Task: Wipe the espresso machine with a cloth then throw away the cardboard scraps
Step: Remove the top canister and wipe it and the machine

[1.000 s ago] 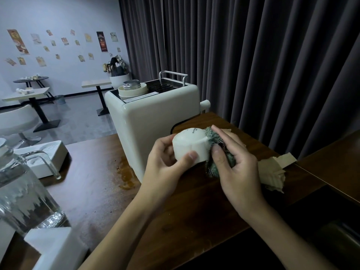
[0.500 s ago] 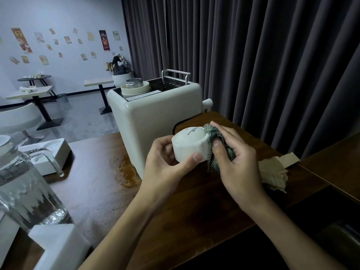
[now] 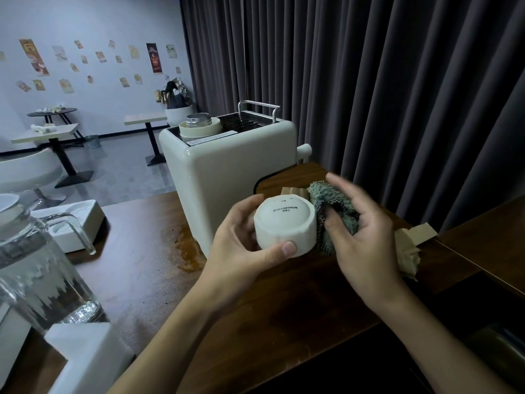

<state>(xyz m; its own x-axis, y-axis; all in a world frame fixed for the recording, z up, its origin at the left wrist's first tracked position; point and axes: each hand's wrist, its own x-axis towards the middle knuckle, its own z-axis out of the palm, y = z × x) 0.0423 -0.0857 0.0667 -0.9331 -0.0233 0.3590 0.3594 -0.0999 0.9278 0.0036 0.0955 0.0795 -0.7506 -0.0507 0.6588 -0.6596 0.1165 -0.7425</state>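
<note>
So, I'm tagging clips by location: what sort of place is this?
Probably a café: an espresso machine stands on a wooden counter, small tables fill the room behind, and posters dot the wall.

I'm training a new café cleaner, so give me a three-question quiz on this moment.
1. True or false: the left hand grips a white cup.
2. What does the right hand hold? A) cloth B) sponge C) spoon
3. Fill in: the cardboard scraps lie on the ____.
Key: 1 true; 2 A; 3 table.
</note>
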